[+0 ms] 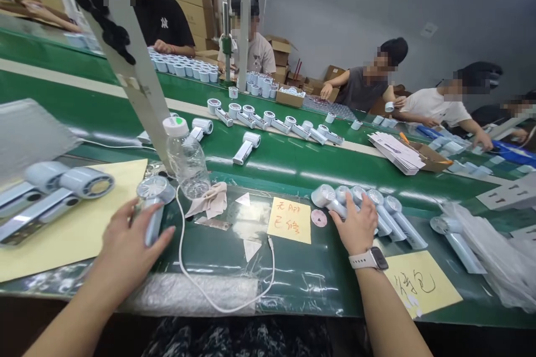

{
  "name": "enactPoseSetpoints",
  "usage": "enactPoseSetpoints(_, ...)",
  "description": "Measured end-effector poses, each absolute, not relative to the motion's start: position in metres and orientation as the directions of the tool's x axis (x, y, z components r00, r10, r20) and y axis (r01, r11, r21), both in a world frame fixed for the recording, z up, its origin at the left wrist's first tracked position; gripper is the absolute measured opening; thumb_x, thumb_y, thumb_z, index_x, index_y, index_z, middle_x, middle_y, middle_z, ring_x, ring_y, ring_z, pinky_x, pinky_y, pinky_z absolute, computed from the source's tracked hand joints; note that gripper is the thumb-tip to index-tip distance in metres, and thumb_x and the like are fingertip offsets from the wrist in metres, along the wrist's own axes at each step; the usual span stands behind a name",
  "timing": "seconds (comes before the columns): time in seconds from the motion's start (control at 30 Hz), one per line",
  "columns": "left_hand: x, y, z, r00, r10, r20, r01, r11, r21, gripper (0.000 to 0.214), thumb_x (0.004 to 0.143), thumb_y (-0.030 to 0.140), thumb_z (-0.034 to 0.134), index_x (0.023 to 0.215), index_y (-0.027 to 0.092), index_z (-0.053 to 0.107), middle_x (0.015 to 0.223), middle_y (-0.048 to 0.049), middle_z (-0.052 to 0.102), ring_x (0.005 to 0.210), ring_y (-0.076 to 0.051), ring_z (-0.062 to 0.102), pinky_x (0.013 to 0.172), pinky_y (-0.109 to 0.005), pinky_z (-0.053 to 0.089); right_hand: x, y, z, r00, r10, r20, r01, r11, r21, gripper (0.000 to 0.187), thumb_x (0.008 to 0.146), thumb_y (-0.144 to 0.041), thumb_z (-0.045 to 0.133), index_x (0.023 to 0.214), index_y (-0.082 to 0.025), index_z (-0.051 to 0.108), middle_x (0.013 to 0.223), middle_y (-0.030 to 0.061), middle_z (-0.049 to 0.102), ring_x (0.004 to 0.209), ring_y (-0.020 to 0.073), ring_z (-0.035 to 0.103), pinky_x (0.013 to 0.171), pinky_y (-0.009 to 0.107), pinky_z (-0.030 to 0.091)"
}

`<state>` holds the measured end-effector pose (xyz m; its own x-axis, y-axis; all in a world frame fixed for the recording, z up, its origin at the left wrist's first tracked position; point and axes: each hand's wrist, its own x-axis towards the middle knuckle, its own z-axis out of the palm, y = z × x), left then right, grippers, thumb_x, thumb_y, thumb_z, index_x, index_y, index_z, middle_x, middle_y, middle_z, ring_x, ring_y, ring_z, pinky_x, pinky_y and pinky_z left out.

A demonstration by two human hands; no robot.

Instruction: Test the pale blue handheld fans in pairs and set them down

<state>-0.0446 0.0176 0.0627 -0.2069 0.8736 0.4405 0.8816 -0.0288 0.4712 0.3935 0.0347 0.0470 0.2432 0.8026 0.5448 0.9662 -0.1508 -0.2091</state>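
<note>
On the left, my left hand (129,242) reaches over a pale blue handheld device (156,189) with a round, vented head, which looks like a small fan. Its fingers are spread on both sides of the handle, the thumb apart from it. Across the bench, my right hand (355,223), wearing a watch (379,258), lies over a slanted row of similar devices (392,204). Those fingers are spread too, and they partly cover devices in the row. Whether the fingertips press on any of them, I cannot tell.
A white cable (182,256) loops between my hands, near a plastic bottle (186,162) and crumpled tissue (213,201). Handwritten yellow notes (288,220) lie there. A plastic bag (494,256) is at right. More devices (247,148) stand on the green belt; several people work beyond.
</note>
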Motion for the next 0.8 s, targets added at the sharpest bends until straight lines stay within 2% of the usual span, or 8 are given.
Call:
enactPoseSetpoints(0.1,-0.048,0.014,0.046,-0.246,0.881,0.404,0.800,-0.050,0.597,0.049,0.079,0.045,0.052,0.118,0.017,0.062,0.134,-0.0202,0.052,0.128,-0.046,0.048,0.110,-0.065,0.034,0.343,0.036,0.048,0.139,0.791,0.595,0.980,-0.024,-0.197,0.041,0.089,-0.024,0.050,0.126,-0.009,0.059,0.148,0.0260,0.031,0.139,0.0412,0.029,0.109,0.063,0.032)
enactPoseSetpoints(0.13,-0.048,0.012,0.044,-0.297,0.870,0.395,0.756,-0.038,0.653,0.050,0.077,0.043,0.053,0.120,0.018,0.060,0.132,-0.0182,0.054,0.127,-0.044,0.048,0.112,-0.064,0.033,0.319,0.040,0.049,0.023,0.817,0.576,0.972,0.116,-0.203,0.040,0.088,-0.020,0.050,0.126,-0.012,0.059,0.148,0.0226,0.034,0.139,0.0367,0.031,0.111,0.058,0.033)
enactPoseSetpoints(0.2,-0.049,0.007,0.043,-0.455,0.835,0.308,0.564,0.002,0.826,0.056,0.072,0.040,0.061,0.125,0.022,0.056,0.131,-0.0135,0.056,0.124,-0.042,0.051,0.112,-0.063,0.032,0.268,0.058,0.049,-0.202,0.901,0.383,0.911,0.317,-0.264,0.040,0.088,-0.017,0.051,0.126,-0.018,0.062,0.153,0.0167,0.033,0.143,0.0321,0.028,0.116,0.050,0.028)
enactPoseSetpoints(0.3,-0.054,-0.001,0.050,-0.621,0.771,0.143,0.149,-0.063,0.987,0.064,0.070,0.042,0.071,0.129,0.034,0.049,0.137,-0.0041,0.054,0.106,-0.032,0.063,0.104,-0.054,0.045,0.205,0.109,0.048,-0.181,0.963,0.198,0.901,0.243,-0.360,0.046,0.092,-0.026,0.053,0.137,-0.018,0.055,0.151,0.0196,0.038,0.141,0.0325,0.033,0.112,0.045,0.033)
enactPoseSetpoints(0.4,-0.061,-0.008,0.062,-0.655,0.756,-0.010,-0.274,-0.226,0.935,0.071,0.059,0.036,0.084,0.123,0.037,0.053,0.131,0.0005,0.060,0.088,-0.023,0.070,0.082,-0.036,0.060,0.163,0.168,0.048,-0.119,0.980,0.162,0.897,0.176,-0.406,0.051,0.094,-0.037,0.054,0.141,-0.018,0.052,0.139,0.0223,0.050,0.135,0.0358,0.041,0.108,0.048,0.034)
enactPoseSetpoints(0.5,-0.069,-0.016,0.074,-0.514,0.828,-0.222,-0.606,-0.168,0.777,0.076,0.044,0.020,0.092,0.115,0.025,0.064,0.115,-0.0065,0.071,0.097,-0.024,0.070,0.079,-0.024,0.060,0.141,0.201,0.046,-0.036,0.988,0.151,0.880,0.103,-0.464,0.049,0.089,-0.039,0.063,0.133,-0.018,0.057,0.135,0.0194,0.052,0.133,0.0377,0.040,0.109,0.054,0.028)
enactPoseSetpoints(0.6,-0.075,-0.024,0.078,-0.307,0.896,-0.320,-0.729,-0.005,0.684,0.066,0.041,0.018,0.093,0.103,0.014,0.073,0.105,-0.0129,0.074,0.095,-0.023,0.071,0.078,-0.021,0.060,0.137,0.204,0.046,0.030,0.987,0.159,0.837,0.062,-0.544,0.040,0.089,-0.037,0.064,0.123,-0.018,0.060,0.132,0.0128,0.054,0.127,0.0330,0.044,0.108,0.055,0.029)
enactPoseSetpoints(0.8,-0.077,-0.024,0.077,-0.180,0.947,-0.267,-0.767,0.035,0.641,0.039,0.048,0.029,0.095,0.077,0.016,0.072,0.069,-0.0032,0.069,0.056,-0.015,0.061,0.049,-0.024,0.056,0.171,0.167,0.064,0.005,0.984,0.176,0.623,0.135,-0.770,0.024,0.094,-0.034,0.053,0.109,-0.016,0.061,0.097,0.0047,0.064,0.084,0.0197,0.060,0.080,0.037,0.048)
